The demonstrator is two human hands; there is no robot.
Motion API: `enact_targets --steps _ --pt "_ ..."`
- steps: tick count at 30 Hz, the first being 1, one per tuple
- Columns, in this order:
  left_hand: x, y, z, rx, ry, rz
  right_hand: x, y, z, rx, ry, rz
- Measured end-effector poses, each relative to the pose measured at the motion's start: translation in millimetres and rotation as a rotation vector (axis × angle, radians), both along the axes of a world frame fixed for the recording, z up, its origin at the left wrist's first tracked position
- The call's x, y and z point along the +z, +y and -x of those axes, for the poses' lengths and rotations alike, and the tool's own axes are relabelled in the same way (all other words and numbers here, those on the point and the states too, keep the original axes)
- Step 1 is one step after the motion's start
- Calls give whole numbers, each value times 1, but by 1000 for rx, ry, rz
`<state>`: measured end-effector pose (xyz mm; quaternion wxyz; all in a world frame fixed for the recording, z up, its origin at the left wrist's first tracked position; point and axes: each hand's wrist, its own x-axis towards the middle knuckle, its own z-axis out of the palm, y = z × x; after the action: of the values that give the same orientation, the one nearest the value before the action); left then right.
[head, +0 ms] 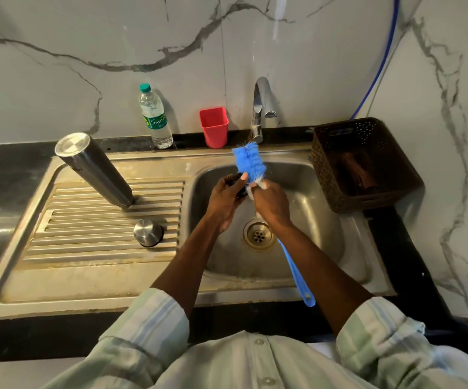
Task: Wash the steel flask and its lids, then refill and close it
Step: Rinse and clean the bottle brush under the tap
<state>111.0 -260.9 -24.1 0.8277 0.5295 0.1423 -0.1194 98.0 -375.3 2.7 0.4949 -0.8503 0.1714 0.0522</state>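
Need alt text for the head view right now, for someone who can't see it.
Over the sink basin, the left hand holds a small dark lid while the right hand works a blue bottle brush on it. The steel flask stands upside down on the drainboard, beside a steel cap.

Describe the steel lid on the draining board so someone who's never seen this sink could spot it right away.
Start at the ribbed draining board left of the sink basin. The steel lid sits near the board's right edge, nearer the person than the upturned steel flask. It is short, round and domed with a dark rim, unlike the tall flask.
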Motion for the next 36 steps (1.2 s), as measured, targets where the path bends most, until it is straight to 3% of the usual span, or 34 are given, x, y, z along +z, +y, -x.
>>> enact_targets --steps 5,10,15,19,23,28,33,36 --pt "-4 11 -2 49 -9 115 -3 16 23 40 -21 37" --pt "-7 10 3 26 -13 113 5 -3 -2 -23 64 -129" --pt "2 11 -4 100 79 167 2 14 23 48 -22 -23" --pt "-1 2 3 100 59 195 -2 0 -2 -68 101 -134" --pt "2 6 -7 167 133 273 -1 12 18 43 -3 -27" --pt "0 0 -3 13 37 61 -2 3 12 -29 94 -112" --pt "-7 6 -7 167 25 -38 -9 17 22 9 31 -145" --pt "-9 5 -1 148 47 37 -4 14 18 -17 23 -60"
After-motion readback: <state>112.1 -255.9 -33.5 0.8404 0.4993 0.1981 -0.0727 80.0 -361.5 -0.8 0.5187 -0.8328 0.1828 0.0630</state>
